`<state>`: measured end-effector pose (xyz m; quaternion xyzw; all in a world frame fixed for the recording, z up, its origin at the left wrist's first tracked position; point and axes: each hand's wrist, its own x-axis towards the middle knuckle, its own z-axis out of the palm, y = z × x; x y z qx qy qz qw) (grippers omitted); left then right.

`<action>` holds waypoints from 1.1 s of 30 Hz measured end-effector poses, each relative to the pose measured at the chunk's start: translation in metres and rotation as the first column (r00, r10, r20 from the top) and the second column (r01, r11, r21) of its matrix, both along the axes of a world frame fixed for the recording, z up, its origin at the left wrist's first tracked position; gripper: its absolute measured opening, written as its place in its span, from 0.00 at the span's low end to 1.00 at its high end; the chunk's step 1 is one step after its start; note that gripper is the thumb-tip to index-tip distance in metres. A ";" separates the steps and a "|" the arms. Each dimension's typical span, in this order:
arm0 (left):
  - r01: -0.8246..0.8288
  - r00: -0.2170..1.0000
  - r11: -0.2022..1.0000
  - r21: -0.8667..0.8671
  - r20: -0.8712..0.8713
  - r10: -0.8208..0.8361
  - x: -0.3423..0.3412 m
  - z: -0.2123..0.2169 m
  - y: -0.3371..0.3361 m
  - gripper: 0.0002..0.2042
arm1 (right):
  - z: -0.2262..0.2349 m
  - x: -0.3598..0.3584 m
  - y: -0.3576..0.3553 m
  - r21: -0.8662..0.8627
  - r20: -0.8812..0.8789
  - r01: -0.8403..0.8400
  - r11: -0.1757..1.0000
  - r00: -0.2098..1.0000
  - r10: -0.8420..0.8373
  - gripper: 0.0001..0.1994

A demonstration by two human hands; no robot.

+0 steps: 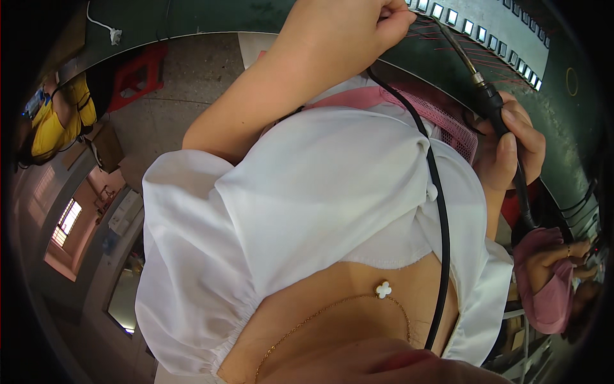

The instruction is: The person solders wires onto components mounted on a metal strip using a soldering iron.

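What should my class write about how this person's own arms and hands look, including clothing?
Both the left hand and right hand are gloveless. The left forearm is bare, with no watch or bracelet visible. The left sleeve is white, loose and puffed.

A dark green table [211, 14] has a near edge that bends with the lens. Below that edge, toward its left end, stands a red stool [137, 78] on a grey, speckled floor [192, 109] crossed by a thin seam. Farther out past the table's left end, a pink wall [85, 214] holds a barred window [67, 222], bright white with light. Glare softly whitens the table's right side.
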<state>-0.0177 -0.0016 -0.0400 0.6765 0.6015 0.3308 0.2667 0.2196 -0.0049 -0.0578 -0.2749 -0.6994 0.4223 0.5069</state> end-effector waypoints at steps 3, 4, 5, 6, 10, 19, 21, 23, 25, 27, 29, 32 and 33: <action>0.005 1.000 1.000 -0.010 -0.011 -0.005 0.001 0.007 0.000 0.07 | 0.001 -0.002 0.001 -0.016 0.005 0.005 1.000 1.000 -0.005 0.10; -0.001 1.000 1.000 -0.030 -0.022 0.000 0.002 0.010 0.001 0.07 | 0.001 -0.001 0.001 -0.013 0.007 0.008 1.000 1.000 -0.008 0.10; -0.001 1.000 1.000 -0.031 -0.019 0.000 0.002 0.007 0.001 0.07 | 0.000 -0.001 0.002 -0.010 0.010 0.010 1.000 1.000 -0.010 0.10; -0.002 1.000 1.000 -0.023 -0.019 0.001 0.001 0.003 0.001 0.07 | 0.001 -0.002 0.002 -0.011 0.009 0.009 1.000 1.000 -0.009 0.10; 0.004 0.999 1.000 -0.010 -0.039 -0.005 0.002 0.011 0.001 0.07 | 0.000 0.000 0.003 -0.005 -0.048 0.029 1.000 0.998 -0.029 0.10; 0.011 0.998 0.999 -0.041 -0.054 -0.013 -0.001 0.014 -0.002 0.07 | 0.000 0.001 0.002 -0.001 -0.081 0.001 1.000 0.997 -0.001 0.11; 0.016 1.000 0.995 -0.097 -0.013 -0.017 -0.005 0.016 -0.002 0.07 | 0.000 0.001 0.002 -0.011 -0.087 -0.001 1.000 0.996 0.000 0.12; 0.026 0.999 0.987 -0.157 0.029 -0.022 -0.011 0.019 -0.003 0.07 | 0.002 0.002 0.000 -0.040 -0.097 0.019 0.999 0.995 -0.022 0.12; -0.030 0.998 0.972 -0.235 0.049 0.043 -0.018 0.025 -0.006 0.06 | 0.004 0.007 -0.001 -0.058 -0.096 0.039 0.998 0.994 -0.044 0.13; -0.123 0.990 0.967 -0.224 0.035 0.134 -0.031 0.030 -0.014 0.06 | 0.004 0.012 -0.002 -0.080 -0.101 0.054 0.995 0.993 -0.062 0.13; -0.220 0.973 0.952 -0.211 0.017 0.228 -0.031 0.040 -0.019 0.06 | 0.002 0.016 -0.001 -0.081 -0.131 0.032 0.996 0.990 -0.043 0.13; -0.343 0.885 0.851 -0.398 0.165 0.434 -0.025 0.059 -0.016 0.05 | -0.001 0.013 0.000 -0.067 -0.130 0.025 0.997 0.991 -0.033 0.13; -0.362 0.881 0.846 -0.392 0.154 0.448 -0.022 0.056 -0.018 0.05 | -0.002 0.010 0.002 -0.051 -0.135 -0.001 0.999 0.991 -0.006 0.13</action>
